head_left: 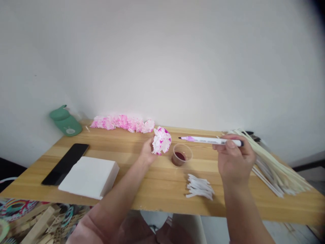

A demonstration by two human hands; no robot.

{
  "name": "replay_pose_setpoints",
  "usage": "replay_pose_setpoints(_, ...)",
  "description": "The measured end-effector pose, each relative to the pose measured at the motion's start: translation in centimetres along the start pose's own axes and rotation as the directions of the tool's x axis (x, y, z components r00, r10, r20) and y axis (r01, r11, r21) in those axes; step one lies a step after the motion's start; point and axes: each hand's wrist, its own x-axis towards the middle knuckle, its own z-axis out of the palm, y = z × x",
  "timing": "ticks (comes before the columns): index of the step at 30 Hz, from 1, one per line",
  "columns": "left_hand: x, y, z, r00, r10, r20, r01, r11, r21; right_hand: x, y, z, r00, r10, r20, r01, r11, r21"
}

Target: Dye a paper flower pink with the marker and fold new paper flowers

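A white paper flower (161,140) with magenta spots is held in my left hand (147,151), its fingers closed beneath the bloom and partly hidden by it. My right hand (235,159) grips a white marker pen (207,139) level above the table. The pen's dark tip points left toward the flower, with a gap between them, and its barrel near the tip is stained purple. Below and between the hands stands a clear plastic cup (186,151) with dark red liquid at the bottom. Nearer to me lies a small pile of white strips (199,187).
Pink and white paper flowers (123,122) lie in a row along the wall. To the left are a green bottle (66,122), a black phone (66,164) and a white box (87,176). Long pale strips (276,166) spread over the right side of the wooden table (149,195).
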Motion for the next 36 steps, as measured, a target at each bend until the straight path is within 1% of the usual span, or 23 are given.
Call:
replay_pose_setpoints(2, 0.1, 0.2, 0.1, 1.000, -0.021, 0.005, 0.021, 0.998, -0.059, -0.3, 0.3, -0.1, 1.000, 0.017, -0.007, -0.017, 1.000, 0.001)
replay_pose_setpoints(6, 0.4, 0.3, -0.1, 0.997, -0.016, 0.078, 0.025, 0.992, -0.125, -0.9, 0.8, -0.2, 0.999, 0.049, 0.001, -0.049, 0.999, -0.002)
replay_pose_setpoints(8, 0.5, 0.2, -0.4, 0.994, -0.018, 0.104, 0.032, 0.991, -0.131, -1.2, 1.0, -0.2, 0.998, 0.066, 0.007, -0.066, 0.998, -0.004)
replay_pose_setpoints(13, 0.6, 0.2, -0.5, 0.991, -0.017, 0.131, 0.033, 0.992, -0.119, -1.8, 1.4, 0.1, 0.992, 0.127, 0.028, -0.127, 0.992, 0.006)
replay_pose_setpoints(16, 0.4, 0.2, -0.4, 0.985, -0.026, 0.169, 0.044, 0.994, -0.101, -2.1, 1.8, 0.2, 0.986, 0.163, 0.027, -0.162, 0.987, -0.012)
replay_pose_setpoints(21, 0.4, 0.2, -0.6, 0.978, -0.090, 0.189, 0.093, 0.996, -0.007, -2.4, 2.3, 0.3, 0.984, 0.172, 0.052, -0.172, 0.985, -0.016)
replay_pose_setpoints(23, 0.4, 0.0, -0.7, 0.977, -0.099, 0.188, 0.095, 0.995, 0.027, -2.4, 2.4, 0.4, 0.984, 0.170, 0.054, -0.170, 0.985, -0.013)
replay_pose_setpoints(28, 0.2, -0.3, -0.4, 0.990, 0.004, 0.142, -0.007, 1.000, 0.019, -2.5, 2.3, 0.5, 0.984, 0.171, 0.057, -0.169, 0.985, -0.043)
replay_pose_setpoints(36, -0.1, -0.4, 0.1, 0.988, 0.068, 0.142, -0.064, 0.998, -0.028, -2.4, 2.2, 0.7, 0.981, 0.178, 0.081, -0.175, 0.984, -0.040)
